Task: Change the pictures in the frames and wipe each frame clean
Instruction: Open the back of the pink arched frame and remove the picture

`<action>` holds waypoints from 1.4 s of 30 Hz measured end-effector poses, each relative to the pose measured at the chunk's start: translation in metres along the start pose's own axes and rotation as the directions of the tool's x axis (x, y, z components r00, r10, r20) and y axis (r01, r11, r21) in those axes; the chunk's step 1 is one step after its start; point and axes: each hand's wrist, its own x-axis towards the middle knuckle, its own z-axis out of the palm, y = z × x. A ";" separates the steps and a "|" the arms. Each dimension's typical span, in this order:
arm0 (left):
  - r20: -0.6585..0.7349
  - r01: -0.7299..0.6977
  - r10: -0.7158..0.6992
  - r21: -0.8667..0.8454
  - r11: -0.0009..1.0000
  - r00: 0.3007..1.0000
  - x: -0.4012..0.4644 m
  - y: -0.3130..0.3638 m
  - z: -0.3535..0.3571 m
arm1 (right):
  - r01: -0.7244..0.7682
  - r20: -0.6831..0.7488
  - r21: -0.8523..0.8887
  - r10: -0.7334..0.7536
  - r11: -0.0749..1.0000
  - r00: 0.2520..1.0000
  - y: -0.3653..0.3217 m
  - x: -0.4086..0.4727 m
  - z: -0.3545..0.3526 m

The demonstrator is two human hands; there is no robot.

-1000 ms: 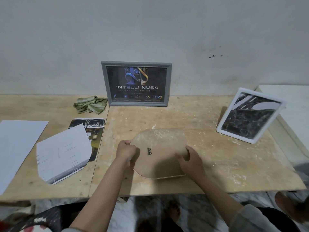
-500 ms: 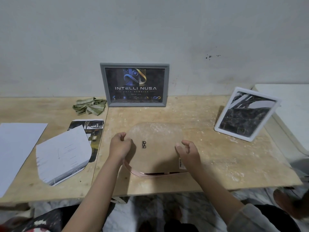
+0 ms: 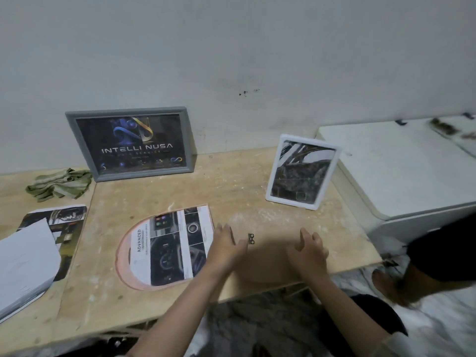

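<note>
- Two hands hover over the backing board (image 3: 268,256). The left hand (image 3: 226,248) and the right hand (image 3: 307,249) both have their fingers loosely spread and grip nothing. I cannot tell whether they touch the board.
- The board lies near the front edge of the table (image 3: 257,191), so a careless nudge could tip it off.
- The pink frame (image 3: 121,256) lies open just left of the left hand, with the printed picture (image 3: 170,248) loose inside it. A sweeping forearm could crease or shift the picture.
- The glass, if there is any, now lacks support, and pressing on it risks a crack.
- The white frame (image 3: 307,139) stands propped near the right hand, and a bump would probably topple it.
- The cloth (image 3: 60,182) sits well apart at the back left, so reaching for it crosses the open frame.
</note>
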 end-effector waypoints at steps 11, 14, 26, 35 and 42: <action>0.137 -0.093 0.055 0.289 0.953 0.989 0.012 0.029 0.087 | 0.099 0.247 -0.334 -0.015 0.937 0.969 0.063 0.041 -0.001; 0.093 -0.093 0.066 0.336 0.937 0.994 0.009 0.030 0.094 | 0.159 0.252 -0.372 -0.065 0.914 0.966 0.067 0.037 0.008; -0.336 -0.039 0.031 -0.016 0.999 0.941 -0.020 -0.017 0.028 | 0.536 0.246 -0.137 -0.496 0.833 0.833 0.003 0.022 0.037; -0.557 0.221 -0.277 -0.166 0.961 0.783 -0.035 -0.106 -0.069 | 0.648 0.391 -0.025 -0.589 0.761 0.707 -0.106 -0.024 0.117; -0.475 0.257 -0.273 -0.099 0.961 0.837 -0.027 -0.135 -0.101 | 0.664 0.379 -0.073 -0.595 0.744 0.709 -0.123 -0.040 0.157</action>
